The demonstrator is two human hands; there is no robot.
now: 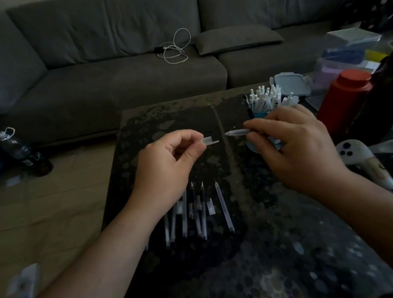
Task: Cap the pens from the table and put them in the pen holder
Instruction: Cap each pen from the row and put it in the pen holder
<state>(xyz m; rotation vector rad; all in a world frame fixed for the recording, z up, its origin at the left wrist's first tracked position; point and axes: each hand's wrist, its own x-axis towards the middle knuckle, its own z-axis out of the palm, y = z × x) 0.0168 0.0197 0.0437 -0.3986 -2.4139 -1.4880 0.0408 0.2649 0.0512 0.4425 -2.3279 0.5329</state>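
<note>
My left hand [167, 162] pinches a clear pen cap [210, 141], its open end pointing right. My right hand [290, 145] grips an uncapped clear pen [236, 132] with the tip pointing left toward the cap; a small gap separates tip and cap. Both hover above the dark mottled table [287, 248]. Several uncapped pens [197, 212] and a few loose caps [210, 207] lie side by side on the table below my left wrist. The blue pen holder [260, 114], crowded with several white-capped pens, stands just behind my right hand, partly hidden by it.
A red bottle [345, 102], a lidded grey-blue container [291, 84] and clear storage boxes [350, 50] stand at the table's right. A white controller [360, 159] lies near my right wrist. A grey sofa [112, 67] with a white cable [176, 45] sits behind; a dark bottle [23, 151] stands on the floor.
</note>
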